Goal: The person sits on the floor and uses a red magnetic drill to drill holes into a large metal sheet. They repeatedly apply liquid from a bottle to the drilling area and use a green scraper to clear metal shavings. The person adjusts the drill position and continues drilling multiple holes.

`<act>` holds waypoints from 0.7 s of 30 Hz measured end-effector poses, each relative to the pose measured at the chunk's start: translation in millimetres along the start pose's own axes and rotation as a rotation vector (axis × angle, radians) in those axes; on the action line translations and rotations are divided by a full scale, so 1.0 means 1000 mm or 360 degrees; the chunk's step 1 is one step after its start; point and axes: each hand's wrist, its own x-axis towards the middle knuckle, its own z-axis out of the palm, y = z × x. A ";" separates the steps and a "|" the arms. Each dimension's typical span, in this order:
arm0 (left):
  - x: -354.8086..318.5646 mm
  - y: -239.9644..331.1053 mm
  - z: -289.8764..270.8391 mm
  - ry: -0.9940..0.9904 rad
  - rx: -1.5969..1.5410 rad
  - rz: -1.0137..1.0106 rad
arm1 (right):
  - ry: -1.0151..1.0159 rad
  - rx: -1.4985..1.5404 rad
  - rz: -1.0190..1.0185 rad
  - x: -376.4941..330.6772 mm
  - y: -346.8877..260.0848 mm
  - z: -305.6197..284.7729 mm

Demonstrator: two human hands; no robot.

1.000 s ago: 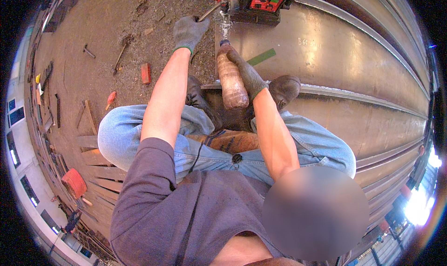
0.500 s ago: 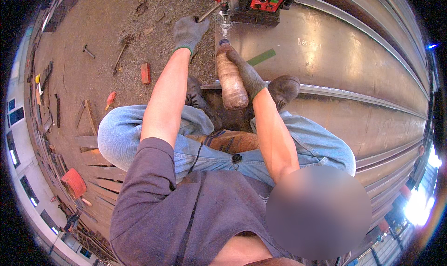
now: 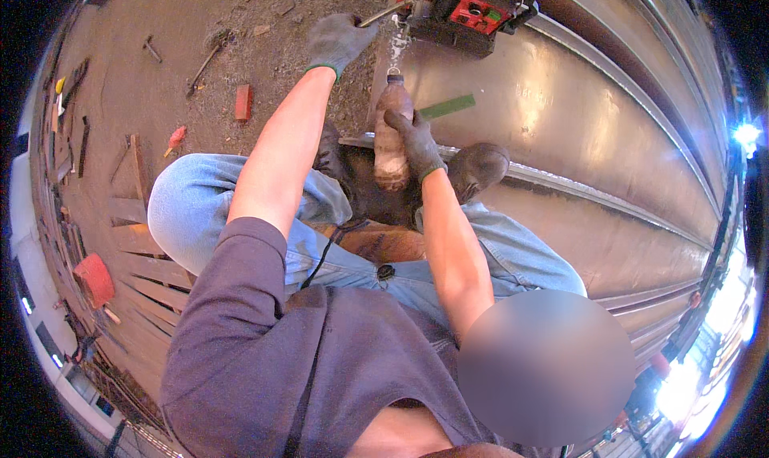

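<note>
My left hand (image 3: 340, 41), in a grey glove, is closed around a metal lever (image 3: 386, 13) on a red and black drilling machine (image 3: 471, 24). In my right hand (image 3: 418, 143), also gloved, is a scuffed plastic bottle (image 3: 390, 157) with brownish contents, gripped from its right side. The bottle's dark-capped neck points away from me, toward the machine. Between neck and machine lies a whitish, wet-looking patch (image 3: 398, 45) on the steel edge. The drilling end of the machine is too small to make out.
The machine stands on a wide steel beam (image 3: 513, 97), with a green strip (image 3: 447, 106) beside the bottle. More beams run along the right. On the dirt floor at left lie a red block (image 3: 243, 103), a hammer (image 3: 152, 48) and scrap metal strips (image 3: 152, 294).
The bottle has swung from a slant to nearly straight in line with my body, and my right hand has shifted with it. My left hand stays on the lever. The whole view has shifted slightly.
</note>
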 end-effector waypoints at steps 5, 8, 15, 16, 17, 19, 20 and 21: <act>0.002 -0.011 0.006 0.0098 -0.0004 0.0015 | 0.0079 -0.0119 0.0069 -0.001 -0.002 0.002; 0.008 -0.011 0.014 0.0112 -0.0010 0.0020 | 0.0121 -0.0111 0.0056 0.012 0.012 -0.004; 0.001 -0.013 0.016 0.0067 0.0004 0.0026 | -0.0039 0.0065 0.0127 0.010 0.009 -0.005; 0.002 -0.015 0.017 0.0086 0.0013 0.0048 | -0.0059 0.0090 0.0141 0.009 0.009 -0.005; 0.003 -0.016 0.018 0.0091 0.0007 0.0033 | -0.0076 0.0116 0.0157 0.008 0.010 -0.005; 0.005 -0.017 0.021 0.0087 -0.0002 0.0014 | -0.0094 0.0185 0.0198 0.007 0.012 -0.005; 0.004 -0.017 0.023 0.0122 -0.0009 0.0012 | -0.0109 0.0226 0.0219 0.008 0.013 -0.007; 0.002 -0.016 0.023 0.0151 0.0002 0.0033 | -0.0121 0.0288 0.0242 0.008 0.016 -0.005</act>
